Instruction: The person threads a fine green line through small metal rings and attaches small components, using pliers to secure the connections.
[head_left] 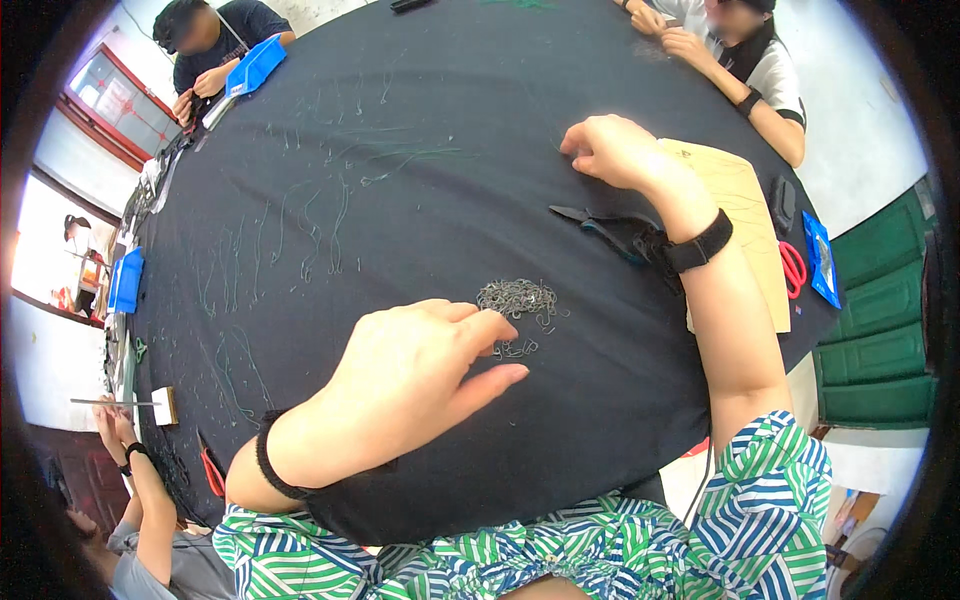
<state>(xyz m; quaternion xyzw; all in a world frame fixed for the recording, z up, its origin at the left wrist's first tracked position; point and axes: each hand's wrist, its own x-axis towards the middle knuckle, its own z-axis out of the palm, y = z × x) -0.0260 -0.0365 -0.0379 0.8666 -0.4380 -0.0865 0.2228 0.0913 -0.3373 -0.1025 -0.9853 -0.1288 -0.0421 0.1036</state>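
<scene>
My left hand [415, 365] hovers palm down over the dark table, its thumb and forefinger apart with nothing visible between them. Just beyond its fingertips lies a heap of small metal fish hooks [517, 298], with a few loose hooks [516, 349] beside the forefinger. Farther off and to the right, my right hand [615, 150] is closed, thumb and fingertips together; whatever they pinch is too fine to make out. Black-handled pliers [600, 228] lie beneath my right wrist. Thin green lines [410, 155] with small ends are spread across the table's left and far parts.
A tan paper sheet [750, 230] lies under my right forearm. Beyond it are red-handled scissors [793, 270], a blue packet [821, 258] and a black case [783, 205]. Blue trays [257, 66] stand along the left edge. Other people work around the table; more scissors [211, 468] lie near left.
</scene>
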